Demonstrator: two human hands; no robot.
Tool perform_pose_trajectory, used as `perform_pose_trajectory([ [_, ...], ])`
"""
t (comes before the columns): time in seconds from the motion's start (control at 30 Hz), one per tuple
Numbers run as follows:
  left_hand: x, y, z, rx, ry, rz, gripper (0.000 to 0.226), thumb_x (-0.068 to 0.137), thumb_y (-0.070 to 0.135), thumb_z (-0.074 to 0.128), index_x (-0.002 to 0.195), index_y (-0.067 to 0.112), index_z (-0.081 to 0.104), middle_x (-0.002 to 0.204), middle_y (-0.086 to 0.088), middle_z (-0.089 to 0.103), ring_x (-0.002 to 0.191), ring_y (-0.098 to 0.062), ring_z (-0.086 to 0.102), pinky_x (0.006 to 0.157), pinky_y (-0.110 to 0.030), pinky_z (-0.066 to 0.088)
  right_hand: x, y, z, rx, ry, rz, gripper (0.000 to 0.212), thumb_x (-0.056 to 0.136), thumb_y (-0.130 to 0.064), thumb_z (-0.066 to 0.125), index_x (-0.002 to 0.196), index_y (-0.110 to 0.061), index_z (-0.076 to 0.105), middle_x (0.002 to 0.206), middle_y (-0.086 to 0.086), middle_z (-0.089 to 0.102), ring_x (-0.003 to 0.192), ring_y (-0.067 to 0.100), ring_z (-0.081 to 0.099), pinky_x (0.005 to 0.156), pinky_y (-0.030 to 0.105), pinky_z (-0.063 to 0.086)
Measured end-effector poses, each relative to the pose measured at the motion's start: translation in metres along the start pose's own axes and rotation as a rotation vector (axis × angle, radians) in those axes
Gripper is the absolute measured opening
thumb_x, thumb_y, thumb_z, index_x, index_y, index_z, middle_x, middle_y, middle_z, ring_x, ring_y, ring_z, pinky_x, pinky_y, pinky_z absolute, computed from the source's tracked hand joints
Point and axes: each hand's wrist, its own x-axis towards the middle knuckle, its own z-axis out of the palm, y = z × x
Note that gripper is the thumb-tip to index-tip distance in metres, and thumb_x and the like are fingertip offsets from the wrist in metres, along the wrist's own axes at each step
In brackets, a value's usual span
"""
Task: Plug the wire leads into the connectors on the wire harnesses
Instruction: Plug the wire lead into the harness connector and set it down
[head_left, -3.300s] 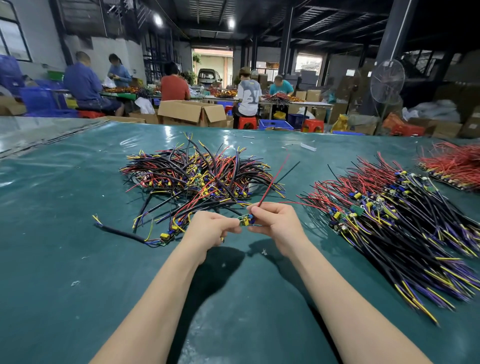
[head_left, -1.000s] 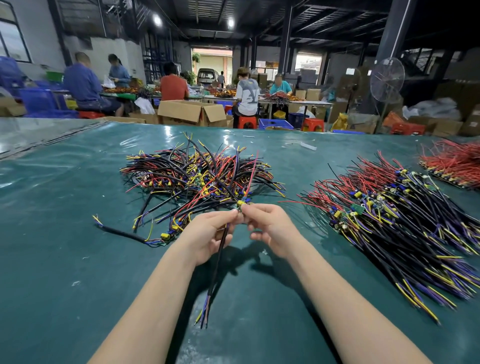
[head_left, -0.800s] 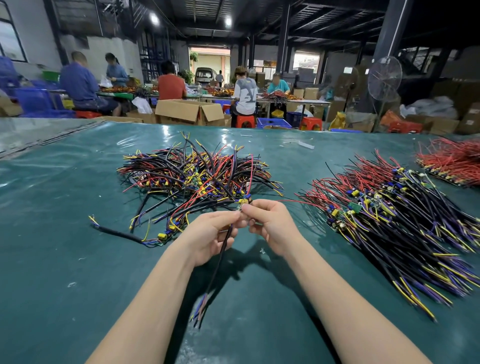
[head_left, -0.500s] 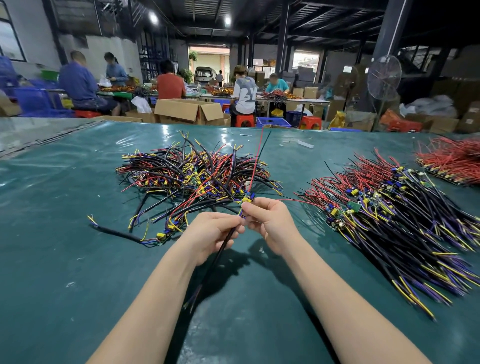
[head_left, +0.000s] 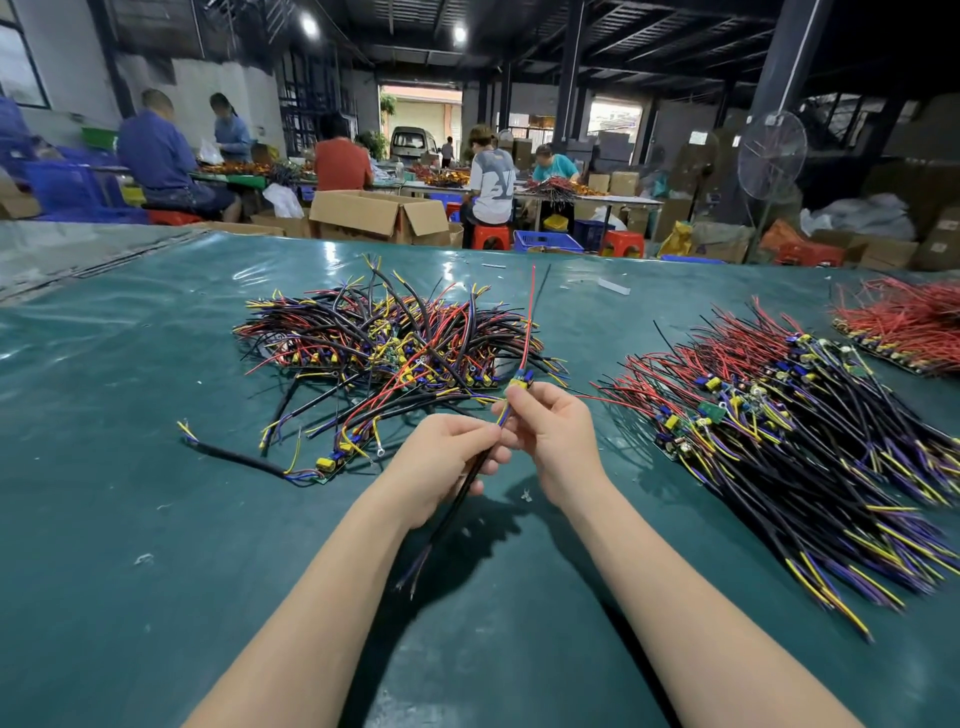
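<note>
The step in hand is judged to be the seating of a lead in the connector (head_left: 521, 382), which is held above the tabletop (head_left: 156, 519), just in front of the near edge of the tangled pile (head_left: 384, 338). The connector is pinched from below by the thumb and fingertips of the right hand (head_left: 553, 441). The black cable (head_left: 460, 496) and its coloured leads (head_left: 503, 415) are pinched just beneath by the left hand (head_left: 447, 457), and the two hands are almost touching. To be done well, the connector should be steadied by the right hand alone. The lead should be gripped close to its tip so that it is not buckled, lined up straight with its socket, and pushed home along its own axis. The seat could then be confirmed by a light tug. Whether any lead is fully seated cannot be told, as the joint is small and partly covered by the fingers. The connector is seen as a small block, yellow and blue. A red wire (head_left: 529, 317) and a thin black wire (head_left: 543, 283) rise from it, away from the person. The cable runs down from the left hand toward the person, and its loose end is fanned into separate strands above the tabletop. A combed pile (head_left: 779, 426) of similar harnesses lies well apart to the right, and a red bundle (head_left: 904, 322) farther off.
</note>
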Motion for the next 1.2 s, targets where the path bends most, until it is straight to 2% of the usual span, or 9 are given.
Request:
perform_pose_trajectory([
  [0.1,0.002,-0.003,0.001,0.059,0.094,-0.024,0.024,0.09,0.006,0.05,0.069,0.011,0.063,0.046,0.008,0.055,0.038,0.0,0.045,0.037,-0.013,0.037,-0.004,-0.001,0.003,-0.122,-0.004,-0.079,0.021,0.086,0.003,0.057,0.067,-0.003,0.05,0.056,0.008,0.057,0.038,0.003,0.046,0.042,0.014,0.037],
  [0.17,0.004,-0.005,0.002,0.067,0.131,-0.016,0.023,0.089,0.005,0.052,0.07,0.009,0.063,0.047,0.006,0.055,0.038,-0.001,0.046,0.039,-0.014,0.04,-0.005,0.0,0.005,-0.175,0.002,-0.139,0.025,0.084,0.006,0.058,0.063,-0.006,0.05,0.056,0.01,0.056,0.038,0.003,0.046,0.042,0.014,0.039],
  [0.37,0.001,-0.005,-0.003,0.01,-0.052,-0.023,0.018,0.092,0.011,0.054,0.077,0.007,0.064,0.052,0.005,0.062,0.042,0.0,0.051,0.041,-0.015,0.043,0.004,-0.01,-0.005,0.001,0.173,-0.1,0.022,0.086,0.006,0.056,0.068,-0.007,0.055,0.044,-0.005,0.059,0.036,0.001,0.048,0.039,0.013,0.041],
  [0.57,-0.003,-0.006,0.001,0.294,-0.191,-0.046,0.017,0.088,0.006,0.057,0.073,0.006,0.063,0.054,0.002,0.061,0.042,-0.005,0.049,0.039,-0.017,0.042,0.016,-0.015,-0.039,0.281,0.421,0.029,0.025,0.089,0.002,0.054,0.066,-0.007,0.052,0.037,-0.006,0.055,0.032,0.0,0.048,0.037,0.009,0.04],
  [0.7,-0.005,-0.006,0.002,0.383,-0.249,-0.105,0.019,0.09,0.003,0.051,0.076,0.008,0.062,0.055,0.004,0.063,0.044,-0.002,0.054,0.043,-0.017,0.047,0.021,-0.014,-0.05,0.276,0.491,0.023,0.027,0.089,0.001,0.055,0.063,-0.007,0.052,0.037,-0.006,0.055,0.032,0.0,0.049,0.037,0.01,0.041],
  [0.9,-0.003,-0.005,0.003,0.57,-0.204,-0.076,0.023,0.095,0.0,0.034,0.091,0.003,0.057,0.068,-0.003,0.06,0.045,0.0,0.055,0.045,-0.018,0.05,0.023,-0.013,-0.053,0.22,0.502,0.003,0.027,0.089,0.0,0.056,0.063,-0.007,0.052,0.036,-0.006,0.054,0.032,0.001,0.049,0.037,0.01,0.041],
  [1.07,-0.005,-0.001,0.0,0.512,-0.2,-0.115,0.026,0.092,0.003,0.043,0.074,0.008,0.062,0.061,0.0,0.065,0.048,-0.003,0.061,0.047,-0.018,0.051,0.023,-0.011,-0.053,0.227,0.505,0.022,0.027,0.088,0.001,0.056,0.063,-0.007,0.052,0.035,-0.006,0.053,0.032,0.0,0.049,0.038,0.01,0.042],
  [1.2,-0.004,0.0,-0.001,0.526,-0.086,-0.114,0.026,0.088,0.01,0.051,0.064,0.012,0.063,0.052,0.005,0.065,0.045,-0.003,0.058,0.044,-0.014,0.047,0.023,-0.009,-0.056,0.251,0.519,0.037,0.027,0.089,0.0,0.056,0.063,-0.007,0.052,0.036,-0.007,0.053,0.033,0.0,0.05,0.037,0.01,0.042],
])
